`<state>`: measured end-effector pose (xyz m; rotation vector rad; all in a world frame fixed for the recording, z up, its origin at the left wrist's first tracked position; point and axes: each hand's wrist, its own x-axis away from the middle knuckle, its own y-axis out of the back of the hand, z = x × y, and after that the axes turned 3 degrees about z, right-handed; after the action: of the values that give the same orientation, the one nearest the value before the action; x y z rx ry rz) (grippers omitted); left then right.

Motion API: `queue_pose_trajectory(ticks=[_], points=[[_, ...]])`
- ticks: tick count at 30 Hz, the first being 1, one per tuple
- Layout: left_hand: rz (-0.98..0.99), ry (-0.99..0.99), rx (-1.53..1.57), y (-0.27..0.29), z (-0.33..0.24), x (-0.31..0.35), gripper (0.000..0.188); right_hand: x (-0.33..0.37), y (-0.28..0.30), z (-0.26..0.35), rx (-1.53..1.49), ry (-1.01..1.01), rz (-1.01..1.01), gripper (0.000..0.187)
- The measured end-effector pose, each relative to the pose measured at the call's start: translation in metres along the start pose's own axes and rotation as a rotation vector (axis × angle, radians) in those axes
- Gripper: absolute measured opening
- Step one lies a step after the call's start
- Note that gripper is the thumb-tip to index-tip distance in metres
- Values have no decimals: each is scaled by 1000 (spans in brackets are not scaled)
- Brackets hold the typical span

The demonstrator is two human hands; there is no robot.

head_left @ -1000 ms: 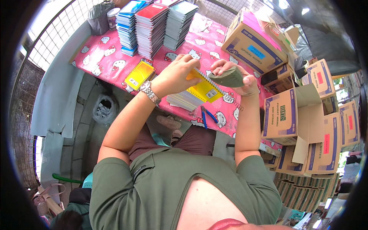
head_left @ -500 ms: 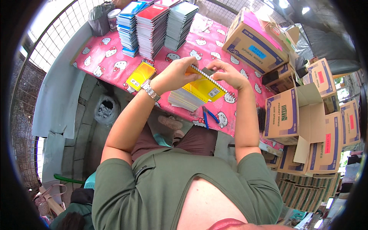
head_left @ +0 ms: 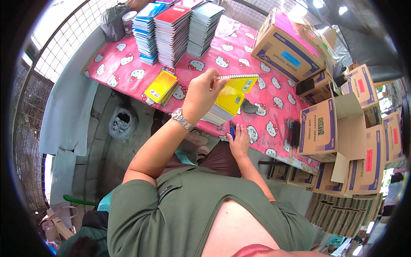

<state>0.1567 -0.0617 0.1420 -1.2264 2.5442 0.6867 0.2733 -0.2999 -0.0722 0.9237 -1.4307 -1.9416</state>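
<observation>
My left hand (head_left: pixel 206 89), a metal watch on its wrist, pinches the left end of a yellow-covered spiral notebook (head_left: pixel 244 84), its wire coil along the top edge. The notebook is raised and tilted over a stack of loose yellow-covered page sets (head_left: pixel 219 112) at the table's front edge. Close to that stack, my right hand (head_left: pixel 239 140) has its thumb and fingers closed around blue-handled pliers (head_left: pixel 232 129), mostly hidden by the hand. A dark grey curved piece (head_left: pixel 248 107) lies just right of the stack. Several small yellow spiral notebooks (head_left: pixel 161 87) are piled to the left.
Tall stacks of blue (head_left: pixel 145 36), red (head_left: pixel 172 34) and pale blue notebooks (head_left: pixel 202 32) stand at the back of the pink patterned table (head_left: pixel 128 73). Cardboard boxes (head_left: pixel 287 49) crowd the right side, including an open one (head_left: pixel 319 128). A jar (head_left: pixel 128 22) and grey bag (head_left: pixel 114 23) sit far left.
My right hand has let go of the coil edge and come down toward me onto the pliers. My left hand keeps the notebook, now with its coil turned nearly level.
</observation>
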Motion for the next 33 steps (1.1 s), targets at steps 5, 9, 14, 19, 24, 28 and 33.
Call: queue_pose_trajectory(ticks=[5,9,14,19,24,28,33], points=[[13,-75,53,1,6,0,19,-35,71,9,-612,-131,-260,45],[42,56,123,2,1,3,17,-71,183,81,-726,176,-304,47],[19,-11,160,-3,7,7,18,-84,209,121,-560,329,-265,50],[-72,-108,75,-3,4,15,20,-79,225,124,-855,42,168,45],[-229,-362,-55,6,8,19,22,-83,207,113,-1528,-61,363,42],[-470,190,511,50,57,1,24,-89,152,53,-911,46,-162,43],[-362,486,160,133,183,20,30,-64,33,-31,-537,-106,-22,47]])
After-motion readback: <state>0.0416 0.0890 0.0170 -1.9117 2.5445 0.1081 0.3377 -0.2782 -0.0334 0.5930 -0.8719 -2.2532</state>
